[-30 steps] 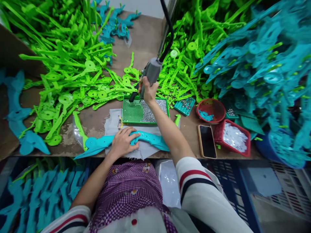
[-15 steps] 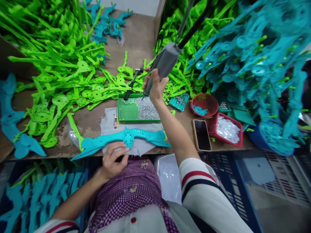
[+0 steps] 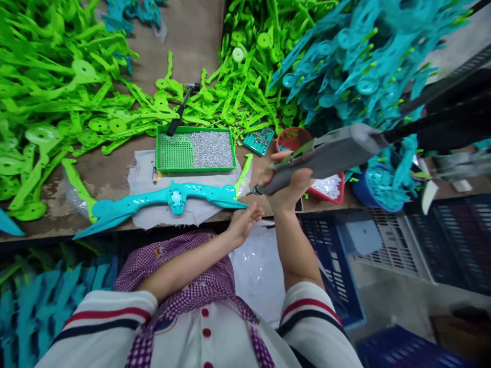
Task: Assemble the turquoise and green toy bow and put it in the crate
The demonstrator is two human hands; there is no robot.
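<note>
A long blue plastic part [image 3: 153,200] lies on a grey cloth [image 3: 148,176] at the table's front edge, with a light green piece at each end. My right hand [image 3: 287,184] is wrapped round a grey power screwdriver [image 3: 326,158], whose tip points left near the part's right end. Just below that right end is my left hand [image 3: 245,222], its fingers loosely extended and nothing visible in them. Behind the part stands a green tray [image 3: 196,168] of small silver screws.
Heaps of green parts [image 3: 99,92] and blue parts [image 3: 356,61] surround the work area. A hammer [image 3: 180,110] rests against the tray. Right of it are a teal tray [image 3: 259,141], red containers [image 3: 326,194] and a blue bowl [image 3: 368,197]. Crates stand below.
The screwdriver has swung from above the screw tray to the blue part's right end. My left hand has left the part's centre and moved right. The view has shifted right.
</note>
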